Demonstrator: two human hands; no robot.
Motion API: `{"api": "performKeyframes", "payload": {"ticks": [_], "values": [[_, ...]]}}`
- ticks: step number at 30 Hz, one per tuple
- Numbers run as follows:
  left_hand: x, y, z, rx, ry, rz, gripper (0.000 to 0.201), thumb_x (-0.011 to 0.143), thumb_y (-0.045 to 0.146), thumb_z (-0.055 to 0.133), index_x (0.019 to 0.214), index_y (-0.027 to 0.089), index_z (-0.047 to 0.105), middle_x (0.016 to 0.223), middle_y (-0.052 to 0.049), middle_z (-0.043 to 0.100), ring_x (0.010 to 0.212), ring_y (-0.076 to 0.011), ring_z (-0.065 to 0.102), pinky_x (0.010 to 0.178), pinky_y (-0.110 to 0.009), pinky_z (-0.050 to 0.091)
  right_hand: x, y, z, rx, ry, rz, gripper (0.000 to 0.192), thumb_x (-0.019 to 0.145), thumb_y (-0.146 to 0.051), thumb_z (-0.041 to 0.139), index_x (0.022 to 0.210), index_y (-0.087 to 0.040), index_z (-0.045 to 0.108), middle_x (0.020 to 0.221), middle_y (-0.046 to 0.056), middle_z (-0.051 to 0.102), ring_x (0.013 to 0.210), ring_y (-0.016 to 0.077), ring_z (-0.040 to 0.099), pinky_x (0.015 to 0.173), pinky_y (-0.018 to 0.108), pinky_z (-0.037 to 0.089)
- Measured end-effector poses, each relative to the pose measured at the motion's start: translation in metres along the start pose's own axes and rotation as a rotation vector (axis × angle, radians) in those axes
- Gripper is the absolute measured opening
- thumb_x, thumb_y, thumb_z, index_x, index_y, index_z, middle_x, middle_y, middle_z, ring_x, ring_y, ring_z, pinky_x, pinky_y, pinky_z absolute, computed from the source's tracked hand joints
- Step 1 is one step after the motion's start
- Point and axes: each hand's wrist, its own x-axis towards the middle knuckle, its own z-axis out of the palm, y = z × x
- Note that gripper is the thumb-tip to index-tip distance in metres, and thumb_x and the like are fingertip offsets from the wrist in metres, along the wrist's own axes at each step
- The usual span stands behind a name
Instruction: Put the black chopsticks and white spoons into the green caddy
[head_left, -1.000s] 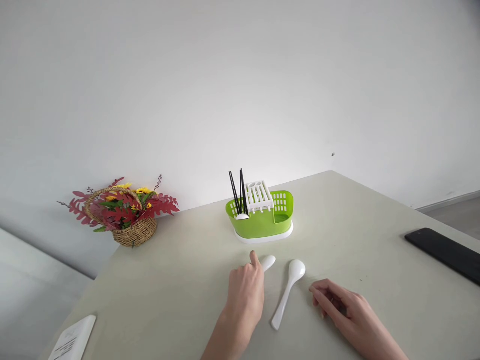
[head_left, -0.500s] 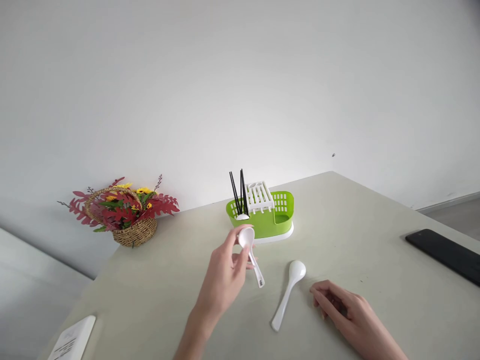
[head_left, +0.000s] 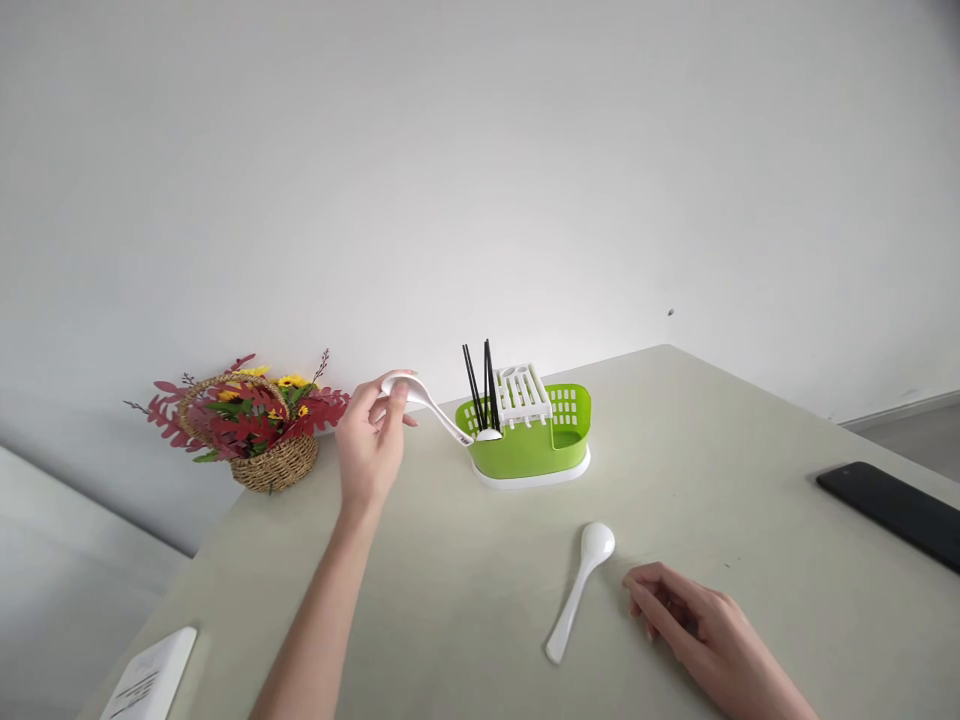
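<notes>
My left hand [head_left: 373,430] pinches a small white soup spoon [head_left: 429,402] by its bowl. The handle slopes down to the right, its tip at the left rim of the green utensil basket [head_left: 525,457]; whether it touches I cannot tell. Black chopsticks [head_left: 491,385] stand in the basket's left part, beside the white bowl of another spoon [head_left: 488,435]. A larger white serving spoon [head_left: 581,590] lies on the table, bowl away from me. Just right of it rests my right hand [head_left: 694,625], fingers curled together; what they hold, if anything, is hidden.
A white slotted rack [head_left: 521,393] sits across the basket's top. To the left stands a wicker basket [head_left: 275,465] of artificial flowers. A black phone-like slab [head_left: 889,510] lies at the right, and a white box [head_left: 150,675] at the near left edge. The wall [head_left: 480,180] rises behind the table.
My left hand has moved left and forward with the small spoon, whose handle now points right toward the green basket instead of down at me. My right hand stays put.
</notes>
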Motion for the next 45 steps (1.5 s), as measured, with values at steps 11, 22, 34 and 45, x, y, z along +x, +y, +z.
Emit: {"api": "performKeyframes", "payload": {"ticks": [11, 22, 34, 45], "values": [[-0.002, -0.047, 0.024, -0.030, 0.027, 0.049, 0.033, 0.095, 0.045, 0.066, 0.111, 0.016, 0.070, 0.112, -0.009, 0.077, 0.092, -0.0211, 0.078, 0.089, -0.033, 0.064, 0.003, 0.003, -0.002, -0.024, -0.056, 0.004, 0.041, 0.097, -0.061, 0.045, 0.088, -0.028, 0.067, 0.069, -0.001, 0.064, 0.064, 0.0163, 0.057, 0.058, 0.025, 0.042], [-0.025, -0.075, 0.031, 0.157, -0.223, 0.173, 0.024, 0.100, 0.036, 0.053, 0.108, 0.022, 0.072, 0.111, -0.006, 0.078, 0.099, -0.0199, 0.076, 0.093, -0.033, 0.060, 0.005, 0.006, -0.005, -0.039, -0.084, -0.003, 0.041, 0.098, -0.060, 0.045, 0.090, -0.027, 0.068, 0.072, 0.000, 0.067, 0.065, 0.0169, 0.060, 0.057, 0.024, 0.044], [-0.027, -0.079, 0.034, 0.297, -0.414, 0.303, 0.028, 0.099, 0.019, 0.048, 0.115, 0.025, 0.070, 0.117, -0.004, 0.076, 0.109, -0.0202, 0.071, 0.097, -0.036, 0.055, 0.002, 0.004, -0.001, -0.004, -0.015, 0.016, 0.044, 0.098, -0.063, 0.044, 0.088, -0.027, 0.067, 0.068, -0.001, 0.063, 0.063, 0.0160, 0.055, 0.057, 0.025, 0.041], [-0.068, -0.060, 0.037, 0.412, -0.190, 0.466, 0.047, 0.091, 0.011, 0.052, 0.136, 0.021, 0.052, 0.130, -0.016, 0.058, 0.128, -0.0279, 0.055, 0.106, -0.048, 0.049, -0.001, -0.002, 0.006, 0.002, 0.056, 0.000, 0.046, 0.097, -0.065, 0.042, 0.085, -0.027, 0.066, 0.066, -0.001, 0.063, 0.060, 0.0161, 0.055, 0.054, 0.025, 0.038]]}}
